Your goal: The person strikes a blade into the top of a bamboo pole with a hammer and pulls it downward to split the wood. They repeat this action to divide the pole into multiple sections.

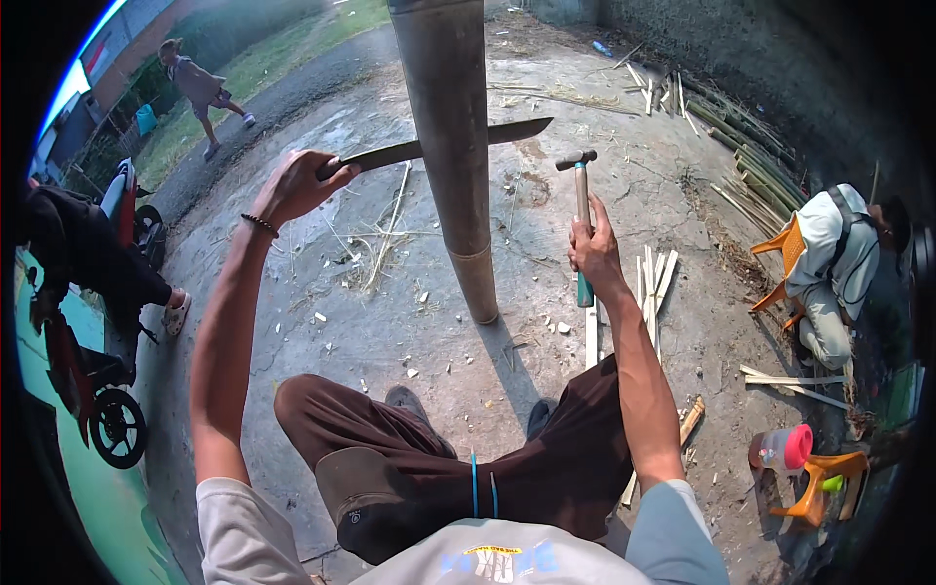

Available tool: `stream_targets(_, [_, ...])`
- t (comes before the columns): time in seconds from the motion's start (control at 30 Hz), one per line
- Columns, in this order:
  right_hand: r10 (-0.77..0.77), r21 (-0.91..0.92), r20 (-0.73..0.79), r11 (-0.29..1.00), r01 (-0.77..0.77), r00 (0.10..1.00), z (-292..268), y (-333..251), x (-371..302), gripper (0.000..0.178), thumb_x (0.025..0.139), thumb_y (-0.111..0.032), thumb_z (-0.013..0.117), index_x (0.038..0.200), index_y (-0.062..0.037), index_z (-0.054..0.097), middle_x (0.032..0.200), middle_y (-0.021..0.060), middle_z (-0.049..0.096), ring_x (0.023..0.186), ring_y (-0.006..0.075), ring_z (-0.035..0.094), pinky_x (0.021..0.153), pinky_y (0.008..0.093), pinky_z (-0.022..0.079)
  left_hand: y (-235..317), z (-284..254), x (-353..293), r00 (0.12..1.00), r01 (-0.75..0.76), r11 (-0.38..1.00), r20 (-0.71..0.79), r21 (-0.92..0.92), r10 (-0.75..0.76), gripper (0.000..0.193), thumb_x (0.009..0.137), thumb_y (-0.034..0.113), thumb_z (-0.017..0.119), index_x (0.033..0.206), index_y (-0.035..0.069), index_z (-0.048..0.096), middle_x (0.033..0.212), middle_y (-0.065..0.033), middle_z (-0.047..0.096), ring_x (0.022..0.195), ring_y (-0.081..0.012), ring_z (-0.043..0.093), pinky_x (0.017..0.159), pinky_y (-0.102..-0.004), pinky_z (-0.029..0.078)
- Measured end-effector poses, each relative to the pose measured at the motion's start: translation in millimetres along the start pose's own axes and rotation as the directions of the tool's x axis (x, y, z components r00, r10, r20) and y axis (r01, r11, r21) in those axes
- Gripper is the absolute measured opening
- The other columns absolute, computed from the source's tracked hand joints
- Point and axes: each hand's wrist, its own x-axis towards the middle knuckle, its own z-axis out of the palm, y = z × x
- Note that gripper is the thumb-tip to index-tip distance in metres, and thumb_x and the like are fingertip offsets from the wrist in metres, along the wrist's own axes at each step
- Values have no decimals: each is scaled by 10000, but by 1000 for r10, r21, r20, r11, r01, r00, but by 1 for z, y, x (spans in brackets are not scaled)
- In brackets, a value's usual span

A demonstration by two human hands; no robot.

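Observation:
A thick dark bamboo pole stands on the concrete between my feet, its top cut off by the picture's upper edge. My left hand is wrapped around the handle of a machete. The blade points right and shows on both sides of the pole; its middle is hidden by the pole, so I cannot tell whether it sits in the bamboo or behind it. Right of the pole, my right hand grips a hammer with a wood and green handle. The hammer head is up, apart from pole and blade.
Pale bamboo strips lie by my right forearm. Bamboo poles are stacked at the right. A person sits bent on an orange chair. A motorbike stands left beside another person's leg. A child walks far left.

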Motion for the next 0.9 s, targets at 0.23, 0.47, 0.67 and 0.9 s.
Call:
stream_targets(0.23, [-358,-148,-32,925,350,933,-47,-122,-43,580,1041,-280,530,1575,-180,328,687,30,543,553,123,543,544,330,477,27,-6,-11,998,-15,999,-59,34,17,520,866,583,680,750,77,718,575,-131,573,576,-328,589,588,-472,447])
stream_targets(0.47, [-557,-518,146,662,543,818,-57,-225,-81,557,1063,-176,503,1581,-192,299,633,112,525,532,190,545,557,384,420,54,-13,-13,996,-32,997,-82,74,38,527,856,614,680,768,99,747,615,-115,630,627,-321,640,619,-454,496])
stream_targets(0.67, [-256,-581,314,710,398,914,-55,-136,-70,539,1079,-239,415,1587,-184,243,758,225,616,635,297,655,551,433,471,55,-5,-2,993,-71,995,-93,74,78,535,849,634,671,730,116,736,583,-108,610,577,-323,638,559,-457,486])
stream_targets(0.9, [-520,-311,20,808,500,854,-66,-249,-68,500,1100,-336,437,1556,-204,280,754,-8,502,549,24,460,485,195,396,55,-4,-1,989,-68,997,-130,47,73,559,851,620,683,678,88,689,562,-126,566,567,-342,601,563,-465,466])
